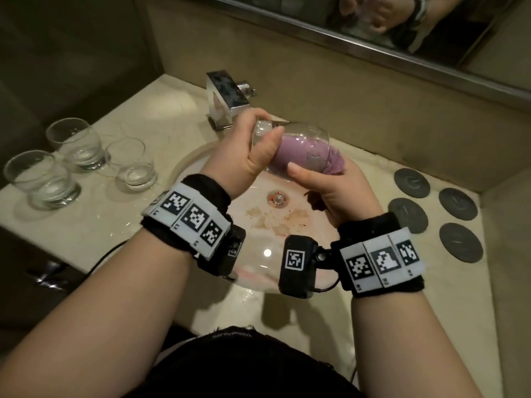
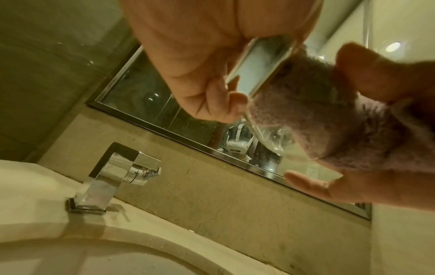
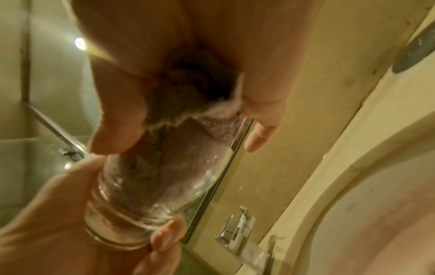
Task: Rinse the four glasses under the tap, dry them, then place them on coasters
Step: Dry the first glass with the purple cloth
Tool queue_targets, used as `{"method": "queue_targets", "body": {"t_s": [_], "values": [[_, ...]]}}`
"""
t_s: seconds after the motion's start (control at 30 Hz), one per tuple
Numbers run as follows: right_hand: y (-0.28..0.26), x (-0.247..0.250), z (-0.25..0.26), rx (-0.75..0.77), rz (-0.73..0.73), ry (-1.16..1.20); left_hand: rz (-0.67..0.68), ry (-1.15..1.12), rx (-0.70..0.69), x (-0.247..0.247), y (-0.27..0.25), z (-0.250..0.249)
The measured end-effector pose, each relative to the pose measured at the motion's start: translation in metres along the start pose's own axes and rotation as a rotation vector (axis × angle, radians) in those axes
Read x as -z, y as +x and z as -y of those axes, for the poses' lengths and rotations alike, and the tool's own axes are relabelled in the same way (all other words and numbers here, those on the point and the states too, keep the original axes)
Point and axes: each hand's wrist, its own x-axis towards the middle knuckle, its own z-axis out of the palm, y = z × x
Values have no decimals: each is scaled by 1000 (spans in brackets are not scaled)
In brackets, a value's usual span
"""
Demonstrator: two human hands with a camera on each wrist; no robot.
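Note:
Over the sink, my left hand grips the thick base of a clear glass that lies tilted on its side. A purple cloth is stuffed inside the glass, and my right hand holds the cloth at the glass's mouth. In the left wrist view the glass and the cloth fill the upper right. In the right wrist view the cloth runs down into the glass. Three more glasses stand upright on the counter at the left. Several dark round coasters lie at the right.
The chrome tap stands behind the sink, and no water runs from it. The basin has brownish stains near the drain. A mirror runs along the back wall. Walls close in at the left and right of the counter.

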Motion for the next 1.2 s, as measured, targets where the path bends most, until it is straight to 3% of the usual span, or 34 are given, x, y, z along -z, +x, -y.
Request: {"method": "queue_targets", "body": {"t_s": [0.1,0.23,0.3,0.4,0.53,0.63,0.77,0.9,0.97,1.07,1.13,1.2], "values": [[-1,2,2,59,-5,-108,43,-63,73,1,2,-2],[2,2,6,246,19,-439,237,-323,458,5,7,2],[3,0,6,310,17,-553,277,-432,515,4,8,3],[4,0,1,340,0,-571,142,-412,431,1,7,-2],[3,-1,3,158,40,-36,29,-158,96,2,8,-6],[6,3,1,114,22,186,79,-53,-80,6,10,-13],[0,6,5,134,-39,33,145,-94,-19,10,13,-13],[-4,10,11,276,-4,-176,309,-467,403,10,16,-15],[-3,8,9,289,1,-276,350,-466,478,9,20,-16],[-1,4,8,250,-14,-247,204,-347,389,3,25,-19],[-2,3,8,200,-21,-81,123,-188,230,0,25,-22],[-2,5,7,138,-59,78,148,-117,46,2,24,-23]]}}
